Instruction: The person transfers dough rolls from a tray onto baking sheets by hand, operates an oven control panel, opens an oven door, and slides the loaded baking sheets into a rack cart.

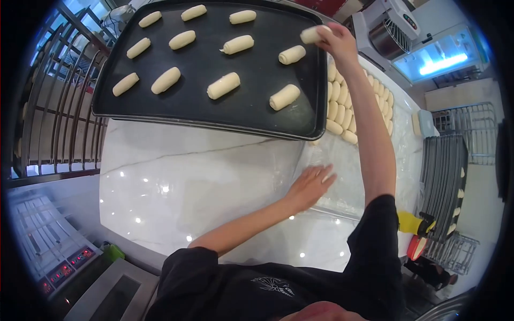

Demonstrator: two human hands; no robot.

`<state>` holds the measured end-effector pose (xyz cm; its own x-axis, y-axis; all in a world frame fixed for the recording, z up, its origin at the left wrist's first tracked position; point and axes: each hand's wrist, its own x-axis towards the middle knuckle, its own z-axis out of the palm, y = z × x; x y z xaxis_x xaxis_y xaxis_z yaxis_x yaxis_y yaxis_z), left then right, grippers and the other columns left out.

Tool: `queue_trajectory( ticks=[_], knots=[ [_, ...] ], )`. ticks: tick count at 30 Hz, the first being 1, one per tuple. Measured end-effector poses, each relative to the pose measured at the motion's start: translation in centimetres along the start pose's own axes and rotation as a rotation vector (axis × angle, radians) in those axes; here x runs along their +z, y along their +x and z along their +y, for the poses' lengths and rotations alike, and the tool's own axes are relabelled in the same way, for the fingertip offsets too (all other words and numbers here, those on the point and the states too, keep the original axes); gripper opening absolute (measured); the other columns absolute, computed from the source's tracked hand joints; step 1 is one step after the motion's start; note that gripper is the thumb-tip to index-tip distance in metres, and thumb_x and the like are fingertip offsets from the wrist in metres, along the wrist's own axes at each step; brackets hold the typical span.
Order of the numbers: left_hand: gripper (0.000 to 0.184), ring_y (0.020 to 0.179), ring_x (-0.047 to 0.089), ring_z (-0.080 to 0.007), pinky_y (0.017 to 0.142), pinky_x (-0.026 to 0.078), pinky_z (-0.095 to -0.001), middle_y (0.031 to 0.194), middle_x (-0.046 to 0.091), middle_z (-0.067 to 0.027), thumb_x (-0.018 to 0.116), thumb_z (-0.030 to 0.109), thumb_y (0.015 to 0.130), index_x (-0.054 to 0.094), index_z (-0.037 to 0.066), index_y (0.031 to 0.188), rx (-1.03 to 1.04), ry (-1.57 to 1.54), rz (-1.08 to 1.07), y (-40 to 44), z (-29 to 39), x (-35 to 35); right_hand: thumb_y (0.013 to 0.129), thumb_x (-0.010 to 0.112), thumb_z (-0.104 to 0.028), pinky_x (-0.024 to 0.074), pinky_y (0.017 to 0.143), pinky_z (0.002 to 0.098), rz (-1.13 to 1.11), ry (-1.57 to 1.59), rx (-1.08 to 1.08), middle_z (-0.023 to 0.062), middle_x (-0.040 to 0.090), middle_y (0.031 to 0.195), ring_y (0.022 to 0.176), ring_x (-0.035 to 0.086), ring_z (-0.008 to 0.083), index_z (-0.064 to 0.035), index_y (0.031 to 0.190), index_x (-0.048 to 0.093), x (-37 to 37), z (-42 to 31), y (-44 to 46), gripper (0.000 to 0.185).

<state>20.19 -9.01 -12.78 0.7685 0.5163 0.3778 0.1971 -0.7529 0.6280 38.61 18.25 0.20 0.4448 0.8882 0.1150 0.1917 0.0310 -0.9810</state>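
My right hand (341,44) pinches a pale dough roll (310,35) over the far right corner of a black baking tray (257,115). Spaced rows of similar rolls lie on this tray, the nearest one (292,54) just below my fingers. My left hand (312,188) is slightly blurred, its fingers spread over the edge of a clear plastic sheet (342,184), with nothing in them. Whether it touches the sheet I cannot tell. Beyond it, many dough rolls (342,101) are packed side by side, partly hidden behind my right forearm.
The tray sits on a white marbled table (176,176). A tall rack (59,107) stands at the left, above an oven panel with red displays (69,267). More stacked black trays (444,176) stand at the right, with a mixer (391,35) at the back.
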Motion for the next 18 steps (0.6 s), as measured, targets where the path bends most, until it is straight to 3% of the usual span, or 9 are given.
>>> queue_trajectory(
  ticks=[1, 3, 6, 9, 10, 13, 18],
  knots=[
    [0.044, 0.118, 0.053, -0.0324, 0.098, 0.045, -0.045, 0.128, 0.057, -0.0128, 0.059, 0.016, 0.091, 0.05, 0.008, 0.133, -0.002, 0.006, -0.002, -0.8, 0.5, -2.0, 0.083, 0.077, -0.016, 0.0586, 0.079, 0.0278, -0.025, -0.028, -0.014, 0.013, 0.063, 0.105, 0.093, 0.066, 0.02, 0.0063, 0.123, 0.051, 1.3, 0.7, 1.9, 0.053],
    [0.044, 0.115, 0.056, -0.0292, 0.094, 0.048, -0.0405, 0.126, 0.059, -0.0104, 0.061, 0.014, 0.09, 0.052, 0.009, 0.133, -0.08, -0.331, -0.193, -2.7, 0.8, -6.9, 0.083, 0.077, -0.02, 0.0582, 0.079, 0.0285, -0.058, -0.049, 0.027, 0.0131, 0.064, 0.104, 0.093, 0.066, 0.0198, 0.0048, 0.121, 0.054, 3.0, 2.3, 5.5, 0.051],
    [0.037, 0.1, 0.064, -0.0255, 0.083, 0.053, -0.0344, 0.111, 0.065, -0.008, 0.068, 0.011, 0.086, 0.062, 0.01, 0.122, -0.176, -0.467, -0.109, -6.1, 0.2, -12.6, 0.082, 0.078, -0.027, 0.0573, 0.08, 0.0299, -0.125, -0.108, 0.121, 0.0133, 0.067, 0.103, 0.093, 0.068, 0.0196, 0.002, 0.117, 0.059, 4.5, 4.0, 7.6, 0.049],
    [0.032, 0.09, 0.067, -0.0226, 0.077, 0.054, -0.031, 0.104, 0.068, -0.009, 0.07, 0.008, 0.084, 0.066, 0.008, 0.116, -0.425, -0.658, -0.177, -9.0, -0.1, -18.0, 0.079, 0.076, -0.042, 0.0548, 0.082, 0.0337, -0.048, -0.916, -0.079, 0.0138, 0.07, 0.101, 0.093, 0.069, 0.022, -0.0031, 0.108, 0.067, 4.0, 3.7, 8.7, 0.049],
    [0.032, 0.09, 0.067, -0.0226, 0.077, 0.054, -0.031, 0.104, 0.068, -0.009, 0.07, 0.008, 0.084, 0.066, 0.008, 0.116, -0.418, -0.664, -0.176, -9.7, -0.4, -19.3, 0.079, 0.076, -0.042, 0.0548, 0.082, 0.0337, -0.044, -0.923, -0.081, 0.0138, 0.07, 0.101, 0.093, 0.069, 0.022, -0.0031, 0.108, 0.067, 3.9, 3.6, 8.6, 0.049],
    [0.031, 0.086, 0.068, -0.0199, 0.074, 0.054, -0.0292, 0.103, 0.069, -0.0098, 0.068, 0.003, 0.085, 0.067, 0.006, 0.115, -0.501, -0.633, -0.123, -11.3, -1.3, -21.7, 0.072, 0.074, -0.053, 0.0521, 0.085, 0.0372, 0.075, -0.963, -0.424, 0.0148, 0.071, 0.101, 0.094, 0.069, 0.0268, -0.0067, 0.107, 0.071, 4.7, 3.6, 7.8, 0.058],
    [0.029, 0.085, 0.068, -0.0187, 0.072, 0.055, -0.0287, 0.1, 0.07, -0.0104, 0.066, -0.001, 0.083, 0.068, 0.004, 0.112, -0.619, -0.621, 0.039, -12.2, -2.0, -22.8, 0.069, 0.076, -0.054, 0.0514, 0.088, 0.0388, -0.137, -1.152, -0.399, 0.0159, 0.071, 0.101, 0.096, 0.067, 0.0315, -0.0058, 0.109, 0.07, 5.7, 3.1, 7.0, 0.063]
  ],
)
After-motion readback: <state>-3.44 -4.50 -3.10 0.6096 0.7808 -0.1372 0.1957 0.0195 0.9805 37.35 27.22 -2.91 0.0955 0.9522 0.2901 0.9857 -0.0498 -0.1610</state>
